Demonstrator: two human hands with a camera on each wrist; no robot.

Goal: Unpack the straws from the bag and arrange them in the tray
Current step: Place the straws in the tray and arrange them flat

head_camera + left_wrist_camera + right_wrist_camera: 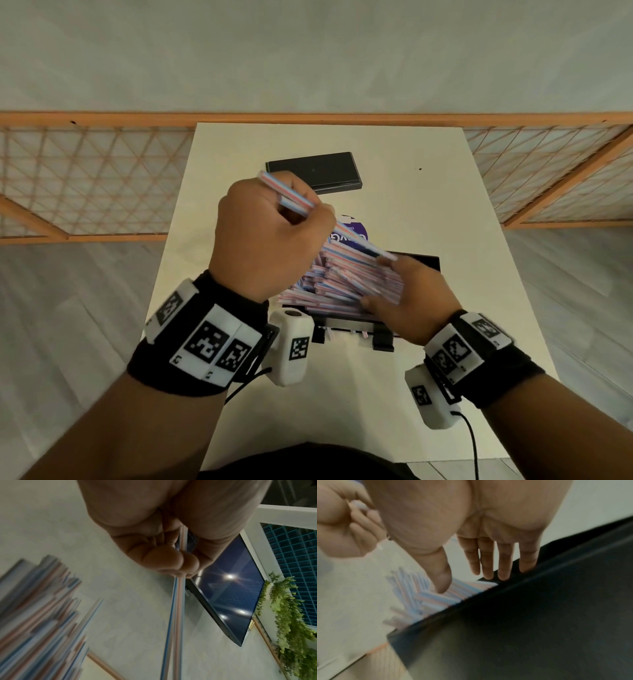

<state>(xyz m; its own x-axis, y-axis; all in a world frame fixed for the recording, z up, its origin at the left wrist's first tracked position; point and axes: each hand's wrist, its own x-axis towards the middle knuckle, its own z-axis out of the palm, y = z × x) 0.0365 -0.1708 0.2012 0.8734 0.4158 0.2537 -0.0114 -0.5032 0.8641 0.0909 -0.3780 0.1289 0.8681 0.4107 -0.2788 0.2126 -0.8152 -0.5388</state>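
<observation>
My left hand [291, 214] is raised over the table and grips a few red, white and blue striped straws [284, 192]; in the left wrist view its curled fingers [180, 561] close round those held straws [173, 615]. A heap of straws [342, 281] fills the black tray [423, 261]. On the heap's right side rests my right hand [407, 298] with straight fingers, holding nothing. The right wrist view has the right hand [459, 580] above the straw heap [436, 597], fingertips [503, 574] at the tray wall [522, 628]. A bag's purple label [354, 234] shows behind the heap.
A flat black glossy box [313, 169] lies at the back of the white table [428, 205]. Wooden lattice screens [85, 181] stand on the floor to both sides. Green hanging foliage [288, 615] shows in the left wrist view.
</observation>
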